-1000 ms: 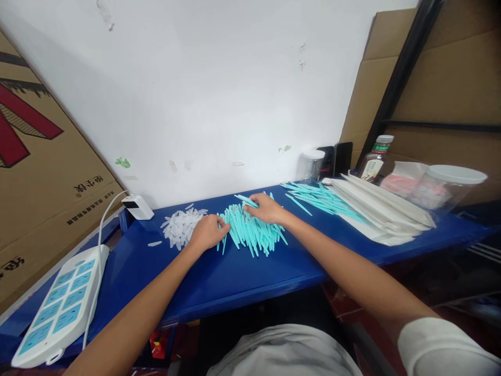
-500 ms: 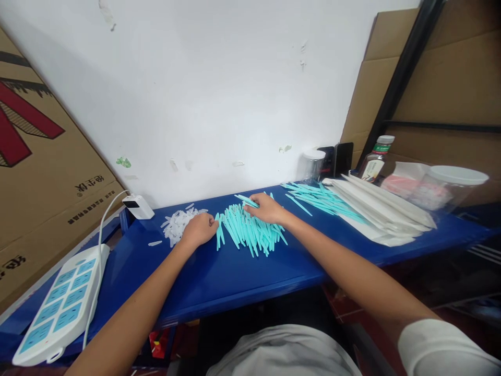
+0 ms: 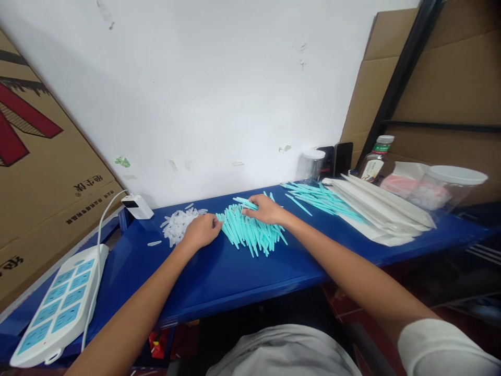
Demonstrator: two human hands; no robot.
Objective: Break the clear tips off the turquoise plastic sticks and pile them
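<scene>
A pile of slim teal plastic sticks [image 3: 250, 235] with tapered ends lies mid-table. Over its back edge is my right hand [image 3: 264, 209], its thumb and fingers pinched around a few teal sticks [image 3: 243, 202] that point left. My left hand [image 3: 204, 230] rests at the pile's left side, fingers curled and their tips against the outermost sticks. Whether it grips one is hidden. Just behind and left of that hand spreads a heap of small translucent white pieces [image 3: 176, 224], partly covered by it.
More teal sticks [image 3: 313, 198] lie at the right beside a stack of white sleeves [image 3: 379, 209]. Beyond stand a bottle [image 3: 372, 166] and clear tubs with white lids [image 3: 456, 175]. A power strip [image 3: 58, 308] and a white charger [image 3: 138, 207] are on the left.
My left hand has shifted slightly right, and the loose sticks at the pile's left edge now lie closer against the rest. My right hand has dipped a little, still holding its sticks.
</scene>
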